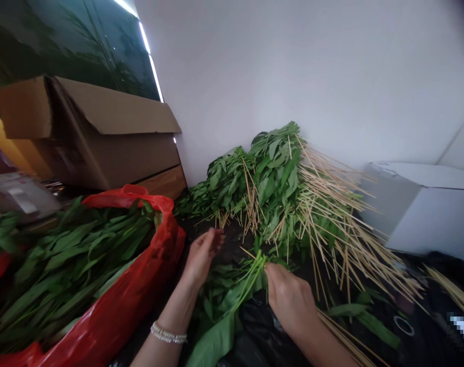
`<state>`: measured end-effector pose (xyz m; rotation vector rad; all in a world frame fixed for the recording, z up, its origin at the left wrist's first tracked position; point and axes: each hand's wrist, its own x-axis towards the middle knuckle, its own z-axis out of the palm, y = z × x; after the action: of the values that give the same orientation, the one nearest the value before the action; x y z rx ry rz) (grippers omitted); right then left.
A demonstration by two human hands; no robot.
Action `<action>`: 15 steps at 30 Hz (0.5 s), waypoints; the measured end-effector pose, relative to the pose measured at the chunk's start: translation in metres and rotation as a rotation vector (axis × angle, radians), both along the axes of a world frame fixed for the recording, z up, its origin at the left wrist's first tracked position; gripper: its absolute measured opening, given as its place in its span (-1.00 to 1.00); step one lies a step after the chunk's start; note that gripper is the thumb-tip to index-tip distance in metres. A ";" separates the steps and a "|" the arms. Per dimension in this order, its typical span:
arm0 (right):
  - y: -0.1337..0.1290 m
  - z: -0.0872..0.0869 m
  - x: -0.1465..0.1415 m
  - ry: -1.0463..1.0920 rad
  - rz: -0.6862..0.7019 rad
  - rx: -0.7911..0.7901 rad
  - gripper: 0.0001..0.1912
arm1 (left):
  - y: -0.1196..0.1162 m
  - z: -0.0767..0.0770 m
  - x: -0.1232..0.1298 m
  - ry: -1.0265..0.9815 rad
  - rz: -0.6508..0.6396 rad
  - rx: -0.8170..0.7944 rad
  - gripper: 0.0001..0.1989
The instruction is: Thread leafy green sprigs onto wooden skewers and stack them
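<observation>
Leafy green stems (pixel 254 270) lie on black plastic in the middle, their cut ends toward the back. My right hand (pixel 291 295) is closed at the stem ends, on their right side; its fingertips are partly hidden, and a thin stick shows beside them. My left hand (pixel 205 252), with a beaded bracelet (pixel 167 334) at the wrist, hovers left of the stems with its fingers curled; what it holds, if anything, is too small to make out. Behind both hands stand piled bundles of leaves (pixel 277 173) with many thin wooden sticks (pixel 342 224) poking out to the right.
A red plastic bag (pixel 140 285) full of long leaves (pixel 71 260) lies at the left. Behind it is an open cardboard box (pixel 128 153). A white box (pixel 434 214) stands at the right against the pale wall. More sticks lie at the lower right.
</observation>
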<state>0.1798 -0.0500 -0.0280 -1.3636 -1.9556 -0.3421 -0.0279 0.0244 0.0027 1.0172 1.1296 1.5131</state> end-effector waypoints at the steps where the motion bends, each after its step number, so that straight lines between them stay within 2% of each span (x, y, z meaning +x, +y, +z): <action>1: 0.000 0.001 0.000 0.006 0.003 -0.012 -0.75 | 0.005 0.000 -0.008 -0.008 0.112 0.025 -0.43; 2: -0.001 0.001 0.000 0.012 0.010 -0.025 -0.75 | 0.009 -0.001 -0.015 0.003 0.193 0.044 -0.41; 4: -0.001 0.001 0.000 0.019 0.026 -0.038 -0.74 | 0.016 -0.006 -0.024 0.121 0.266 0.075 -0.39; 8: -0.001 0.000 0.000 0.006 0.012 -0.022 -0.73 | 0.023 -0.021 -0.028 0.617 0.214 0.144 -0.54; 11: 0.000 -0.002 -0.001 -0.002 0.010 -0.023 -0.72 | 0.026 -0.029 -0.023 0.825 0.189 0.155 -0.69; 15: 0.000 -0.004 -0.003 0.007 0.040 -0.022 -0.71 | 0.028 -0.036 -0.017 1.088 0.143 0.107 -0.62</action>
<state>0.1767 -0.0504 -0.0322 -1.3356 -1.9839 -0.2974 -0.0453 0.0524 -0.0333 1.9695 1.8805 1.0856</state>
